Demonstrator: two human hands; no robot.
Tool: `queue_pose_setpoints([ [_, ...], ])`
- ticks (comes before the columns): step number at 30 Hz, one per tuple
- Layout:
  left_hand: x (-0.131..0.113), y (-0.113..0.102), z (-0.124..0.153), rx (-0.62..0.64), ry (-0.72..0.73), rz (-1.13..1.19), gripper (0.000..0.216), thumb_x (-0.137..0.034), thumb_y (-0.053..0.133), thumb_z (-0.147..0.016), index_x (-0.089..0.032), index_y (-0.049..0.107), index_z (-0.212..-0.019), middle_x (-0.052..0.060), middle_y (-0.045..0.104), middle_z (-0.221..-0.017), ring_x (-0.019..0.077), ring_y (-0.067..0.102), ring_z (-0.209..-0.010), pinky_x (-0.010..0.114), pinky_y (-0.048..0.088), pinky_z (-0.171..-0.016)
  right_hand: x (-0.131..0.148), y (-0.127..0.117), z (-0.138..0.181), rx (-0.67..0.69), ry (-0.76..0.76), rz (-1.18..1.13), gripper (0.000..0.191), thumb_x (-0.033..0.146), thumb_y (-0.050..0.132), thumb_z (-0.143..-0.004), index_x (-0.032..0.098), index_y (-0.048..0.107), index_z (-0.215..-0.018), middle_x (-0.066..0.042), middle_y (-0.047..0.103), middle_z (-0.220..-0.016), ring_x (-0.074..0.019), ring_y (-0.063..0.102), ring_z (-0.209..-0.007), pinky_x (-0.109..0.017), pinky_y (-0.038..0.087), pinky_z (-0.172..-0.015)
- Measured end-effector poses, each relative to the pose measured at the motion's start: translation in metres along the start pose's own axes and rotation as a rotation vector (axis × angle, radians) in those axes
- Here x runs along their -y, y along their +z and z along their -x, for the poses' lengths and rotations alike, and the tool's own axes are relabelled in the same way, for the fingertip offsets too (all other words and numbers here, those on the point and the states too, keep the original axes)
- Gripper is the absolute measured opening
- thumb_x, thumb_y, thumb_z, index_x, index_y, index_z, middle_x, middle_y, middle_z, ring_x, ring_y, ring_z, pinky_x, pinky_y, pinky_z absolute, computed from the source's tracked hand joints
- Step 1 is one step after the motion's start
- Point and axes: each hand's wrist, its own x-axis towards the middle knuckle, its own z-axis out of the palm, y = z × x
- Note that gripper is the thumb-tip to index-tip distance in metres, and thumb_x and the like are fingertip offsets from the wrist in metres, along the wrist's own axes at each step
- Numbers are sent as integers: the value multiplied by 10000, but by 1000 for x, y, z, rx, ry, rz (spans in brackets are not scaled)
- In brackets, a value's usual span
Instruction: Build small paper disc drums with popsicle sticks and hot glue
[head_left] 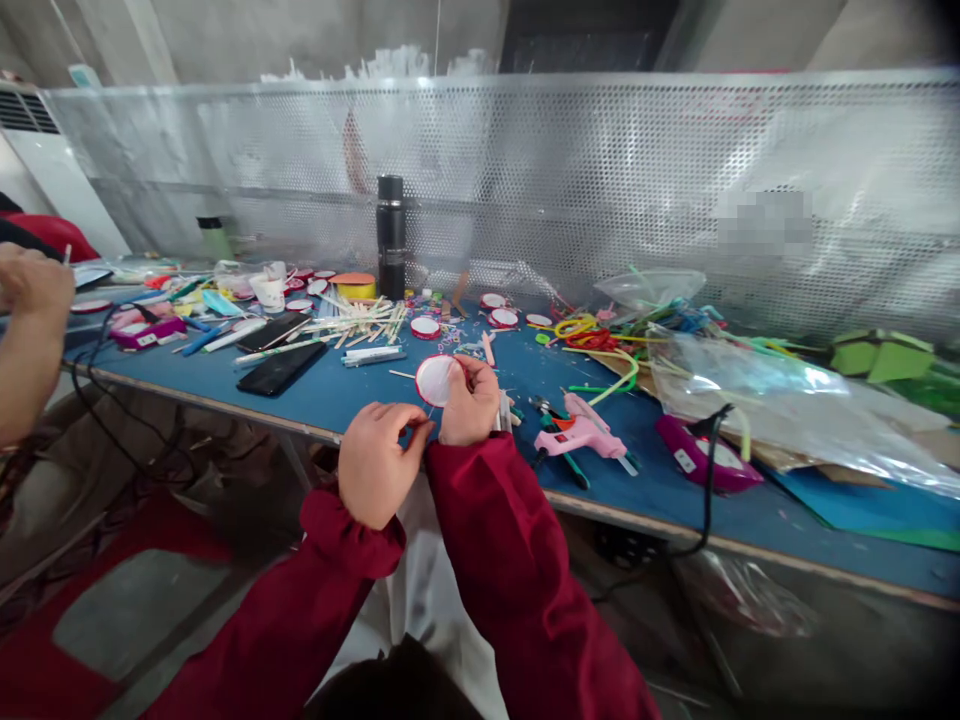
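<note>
My right hand [471,405] grips a small white disc with a red rim [433,382] by its right side, face turned toward me. A thin stick [403,374] shows just left of the disc. My left hand [381,460] is closed in a pinch just below and left of the disc, thumb and fingertips together; whatever is between them is too small to make out. Right of my hands lie a pink glue gun [585,430] and dark-green-handled pliers [574,465]. More red-rimmed white discs [425,327] rest on the blue table [352,392] behind.
A black bottle [391,240] stands at the back before a perforated metal screen [570,190]. Phones [282,368], paper sticks [371,325] and pens lie to the left. A purple box [709,455] with a cable and plastic sheeting [795,400] are rightward. Another person's hand [34,290] is far left.
</note>
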Motion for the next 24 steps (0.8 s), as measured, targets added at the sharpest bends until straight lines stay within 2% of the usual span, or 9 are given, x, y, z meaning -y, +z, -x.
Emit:
queue_pose_setpoints([
  [9,8,1,-3,29,12,-42,85,-268,678,-880,-248,737,-823,72,724,-849,269,532,-825,368,355,-818,-2,1,1,18,-1,-6,206,382,586,-851,212,629,-958,-44,638,-871,-176,573,-776,-304,468,-720],
  [15,17,4,-6,54,-12,-49,88,-292,687,-880,-245,745,-832,67,736,-874,262,562,-847,358,377,-823,2,2,1,-19,77,-48,206,357,630,-808,205,647,-946,-40,658,-879,-166,584,-784,-305,496,-759],
  [19,23,4,-9,59,-49,-40,100,-307,692,-873,-241,767,-882,64,769,-939,262,627,-906,347,415,-838,2,2,1,7,94,-81,215,372,645,-778,208,652,-916,-37,668,-850,-159,575,-727,-300,494,-690],
  [24,26,-4,-20,193,-97,-39,224,-257,564,-923,-216,777,-975,42,783,-969,225,676,-895,307,469,-823,3,4,3,38,139,-208,196,342,669,-743,189,664,-865,-2,674,-770,-139,593,-685,-269,493,-639],
])
